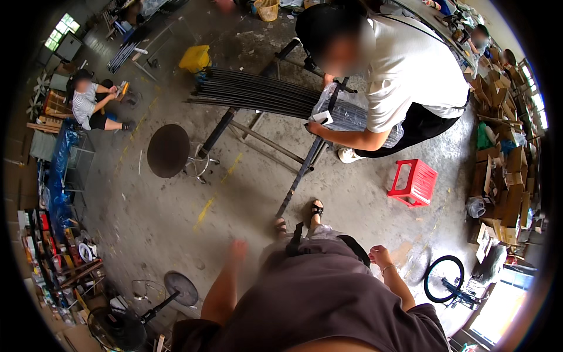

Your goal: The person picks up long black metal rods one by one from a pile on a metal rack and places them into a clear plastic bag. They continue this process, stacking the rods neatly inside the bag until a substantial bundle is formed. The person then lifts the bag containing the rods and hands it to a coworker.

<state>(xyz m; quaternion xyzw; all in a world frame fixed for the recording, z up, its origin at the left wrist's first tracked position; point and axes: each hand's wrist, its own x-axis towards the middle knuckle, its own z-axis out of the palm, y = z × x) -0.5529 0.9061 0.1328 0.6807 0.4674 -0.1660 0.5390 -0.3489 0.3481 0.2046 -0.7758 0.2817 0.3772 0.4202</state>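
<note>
My left hand (237, 250) hangs out over the floor on the left of my body, smeared by motion, so its fingers cannot be made out. On the other side, my right hand (380, 256) is beside my hip with its fingers curled in, and nothing shows in it. A dark strap or pouch edge (354, 246) at my waist is the nearest thing to it. In front of me, a bundle of long black tubes (258, 91) lies across a metal rack (267, 139). A co-worker in a white shirt (404, 64) bends over it, both hands at the plastic-wrapped end (349, 116).
A round dark stool (168, 149) stands left of the rack, a red plastic stool (414, 183) to the right. A fan (180, 288) and a bicycle wheel (444, 279) are near me. Cardboard boxes (516, 170) line the right side. Another person (88, 105) sits far left.
</note>
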